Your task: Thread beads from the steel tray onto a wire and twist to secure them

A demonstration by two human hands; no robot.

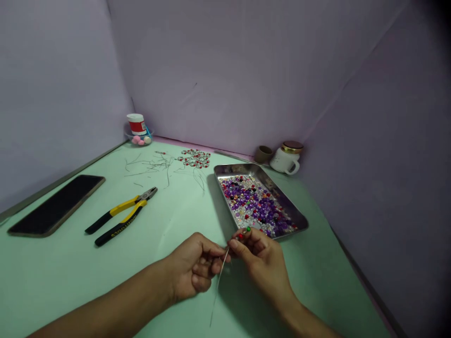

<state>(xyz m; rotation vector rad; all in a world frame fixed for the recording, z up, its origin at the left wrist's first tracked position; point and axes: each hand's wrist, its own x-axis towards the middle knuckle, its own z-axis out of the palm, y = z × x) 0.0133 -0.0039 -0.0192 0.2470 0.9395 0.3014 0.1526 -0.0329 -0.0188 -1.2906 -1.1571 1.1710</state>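
Observation:
My left hand (197,263) pinches a thin wire (219,281) near its upper end, and the loose tail hangs down toward me. Right beside it, my right hand (262,258) is closed on a small piece of beadwork, where a red bead (240,235) and a green bead (248,229) show above the fingers. The fingertips of both hands nearly meet, and they cover the rest of the piece. Just beyond my right hand lies a metal tray (289,206) of loose purple, red, clear and black beads (246,199).
Yellow-and-black pliers (121,213) and a dark phone-like slab (58,204) lie on the left. Farther back are cut wires (155,164) and a cluster of red and silver beaded pieces (194,158). A bowl (150,139), a brown cup (263,154) and a white mug (282,160) stand by the wall.

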